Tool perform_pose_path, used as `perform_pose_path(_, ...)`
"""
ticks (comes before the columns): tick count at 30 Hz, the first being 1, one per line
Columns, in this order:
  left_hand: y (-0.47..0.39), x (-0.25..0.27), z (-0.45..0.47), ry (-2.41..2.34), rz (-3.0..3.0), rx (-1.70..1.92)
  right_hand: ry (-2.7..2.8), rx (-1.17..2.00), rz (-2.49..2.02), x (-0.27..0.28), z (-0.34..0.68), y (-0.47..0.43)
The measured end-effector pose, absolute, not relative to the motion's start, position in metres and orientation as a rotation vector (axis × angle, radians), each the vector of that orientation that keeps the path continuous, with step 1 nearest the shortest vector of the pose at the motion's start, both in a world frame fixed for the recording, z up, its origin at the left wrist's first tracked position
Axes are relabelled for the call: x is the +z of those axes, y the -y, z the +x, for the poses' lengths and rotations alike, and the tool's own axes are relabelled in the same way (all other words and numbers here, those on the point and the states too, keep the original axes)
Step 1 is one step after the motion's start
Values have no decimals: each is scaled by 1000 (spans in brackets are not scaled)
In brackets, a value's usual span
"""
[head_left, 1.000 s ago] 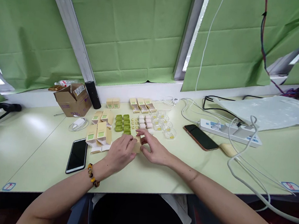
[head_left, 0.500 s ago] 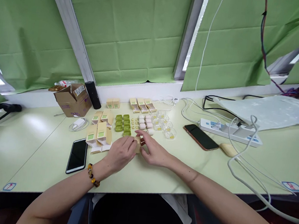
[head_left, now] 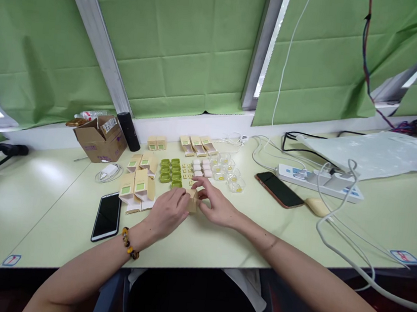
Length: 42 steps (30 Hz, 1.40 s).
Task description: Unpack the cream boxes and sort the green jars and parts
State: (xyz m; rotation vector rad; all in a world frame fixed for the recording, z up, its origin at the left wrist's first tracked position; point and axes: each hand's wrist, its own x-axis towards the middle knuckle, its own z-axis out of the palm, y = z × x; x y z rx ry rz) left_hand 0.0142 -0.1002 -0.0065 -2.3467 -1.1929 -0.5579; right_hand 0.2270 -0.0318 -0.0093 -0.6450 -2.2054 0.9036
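My left hand is closed on a small kraft-paper box at the table's front middle. On the box's right side, my right hand has its fingers apart and curved, the thumb beside the box; I cannot tell whether they touch it. Just beyond stand green square cups in two columns. Tiny yellowish pieces lie beside them, then pink and white soft-looking blocks, partly hidden by my right fingers. Several clear plastic cups with yellow marks are to the right. Open kraft boxes stand left of the cups.
A dark-screened phone lies left, another phone right. Further right are a power strip, a cream case and loose cables. At the back are a cardboard carton, a black cylinder and more kraft boxes.
My right fingers have loosened and spread a little, showing more of the small box. The left hand stays on it. The view has shifted slightly.
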Motion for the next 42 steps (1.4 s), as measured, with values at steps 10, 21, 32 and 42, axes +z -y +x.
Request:
perform_pose_path(10, 98, -10, 12, 1187, -2369, -614, 2234, 797, -628, -10, 225, 35)
perform_pose_path(21, 98, -12, 9, 1333, -2384, -862, 2079, 836, -661, -5, 230, 29)
perform_pose_path(32, 98, -6, 11, 1396, -2412, -1149, 1547, 1172, -601, -6, 228, 15)
perform_pose_path(42, 101, -6, 12, 1373, -2377, -1007, 2003, 197, -549, -10, 235, 19)
